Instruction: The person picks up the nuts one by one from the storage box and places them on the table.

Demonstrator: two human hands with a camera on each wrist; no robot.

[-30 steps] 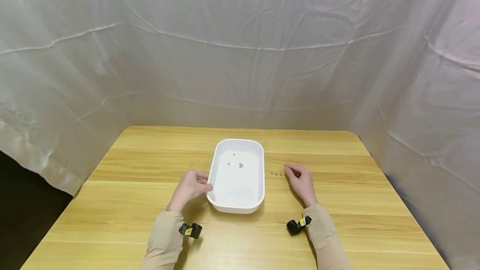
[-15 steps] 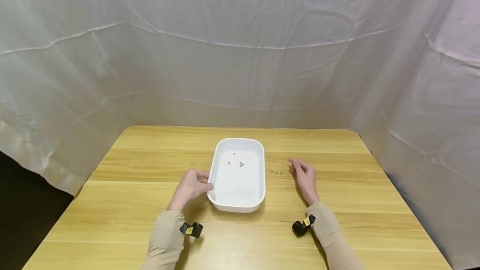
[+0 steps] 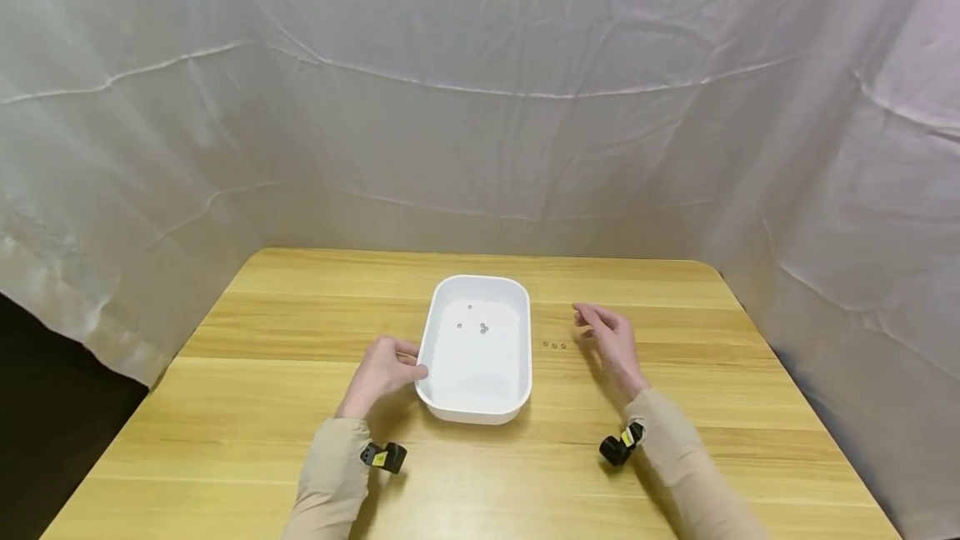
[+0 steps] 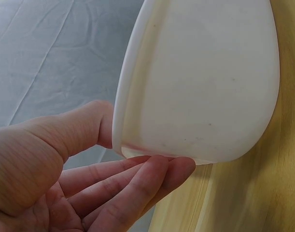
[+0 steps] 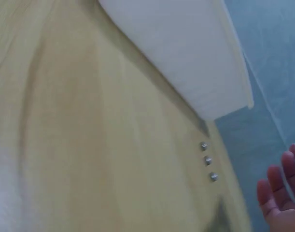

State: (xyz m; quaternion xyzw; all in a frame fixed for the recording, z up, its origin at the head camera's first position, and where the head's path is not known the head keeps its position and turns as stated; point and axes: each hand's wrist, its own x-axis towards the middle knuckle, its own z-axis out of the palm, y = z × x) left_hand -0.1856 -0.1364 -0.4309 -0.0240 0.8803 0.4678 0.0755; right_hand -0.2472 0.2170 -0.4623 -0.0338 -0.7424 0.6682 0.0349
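Note:
My left hand [image 3: 380,373] grips the near left side of a white plastic tray [image 3: 472,418], its thumb over the rim; in the left wrist view the fingers [image 4: 152,179] lie along the outside. Several small silvery metal nuts [image 3: 483,328] are scattered on the tray's floor. Three more nuts [image 3: 554,346] sit in a short row on the table, right of the tray. My right hand [image 3: 611,344] hovers just right of that row. In the right wrist view its fingers [image 5: 277,191] are loosely bent and apart, with nothing visible in them; the thumb is out of that frame.
The wood-grain table [image 3: 247,423] runs out to a rounded far edge. Pale grey curtains [image 3: 480,123] hang behind it and at both sides. A small black camera [image 3: 621,445] is strapped to each sleeved wrist.
My right hand has risen away from the end of the nut row, shifting right and then farther forward, its fingers loosening. The left hand keeps its hold, and the tray and nuts stay put.

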